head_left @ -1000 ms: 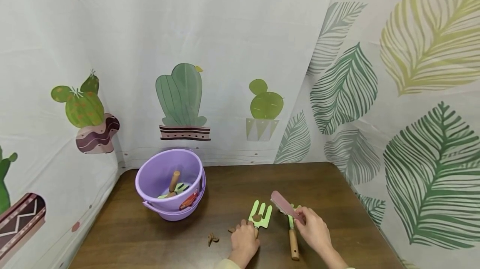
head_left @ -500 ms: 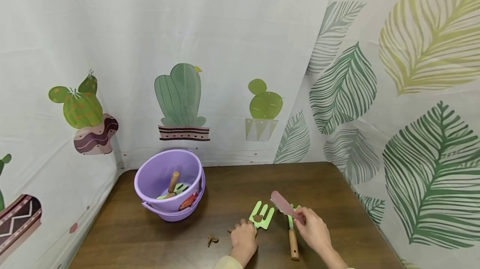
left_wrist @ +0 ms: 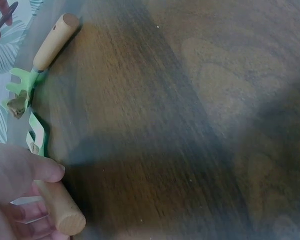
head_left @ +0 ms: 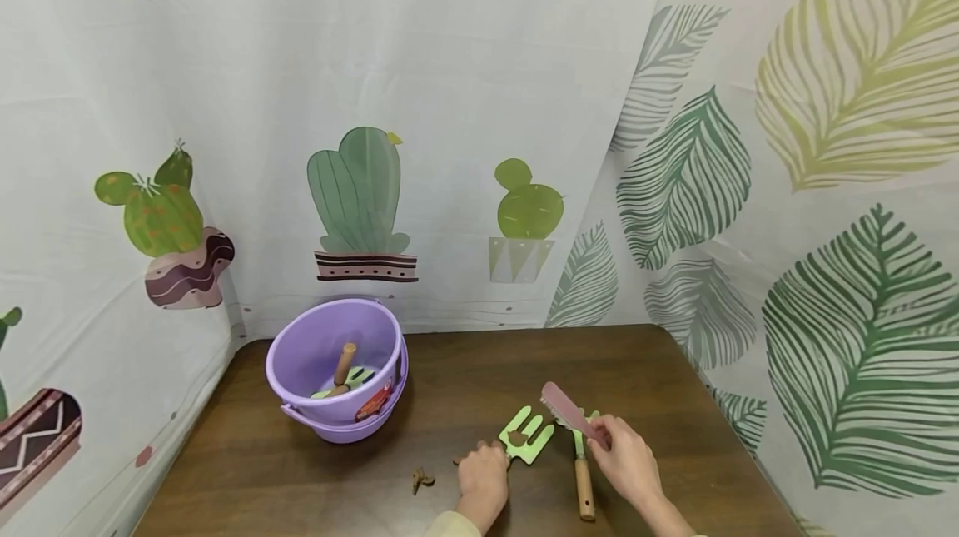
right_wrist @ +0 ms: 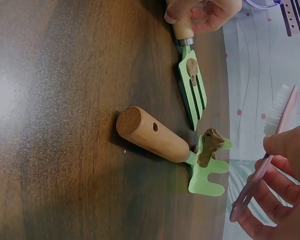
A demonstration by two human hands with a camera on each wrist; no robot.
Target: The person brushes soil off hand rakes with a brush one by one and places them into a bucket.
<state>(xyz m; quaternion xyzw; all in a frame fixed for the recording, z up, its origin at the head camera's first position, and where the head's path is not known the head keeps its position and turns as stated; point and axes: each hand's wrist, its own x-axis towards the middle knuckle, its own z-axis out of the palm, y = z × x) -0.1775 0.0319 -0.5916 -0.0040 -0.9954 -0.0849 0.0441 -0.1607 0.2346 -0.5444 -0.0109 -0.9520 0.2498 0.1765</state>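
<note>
My left hand [head_left: 483,479] grips the wooden handle of a green hand fork [head_left: 534,451], its tines pointing away over the table. A small brown scrap [right_wrist: 192,69] lies on the fork's head. In my right hand [head_left: 625,458] is a pink brush [head_left: 563,408] with pale bristles, held above the table. Under the brush lies a second tool, a small green hand rake [right_wrist: 157,137] with a thick wooden handle. A brown clump [right_wrist: 211,142] sits on the rake's prongs. In the left wrist view, the fork's handle end [left_wrist: 69,221] shows beneath my thumb.
A purple bucket [head_left: 337,430] stands tilted at the back left of the brown table [head_left: 464,362]. Inside it are green tools with wooden handles [head_left: 345,364]. Several brown scraps [head_left: 422,480] lie left of my left hand. A printed curtain [head_left: 449,104] hangs behind.
The fork has turned, its tines swinging to the right, while my left hand has shifted slightly left. My right hand and the brush have stayed almost still.
</note>
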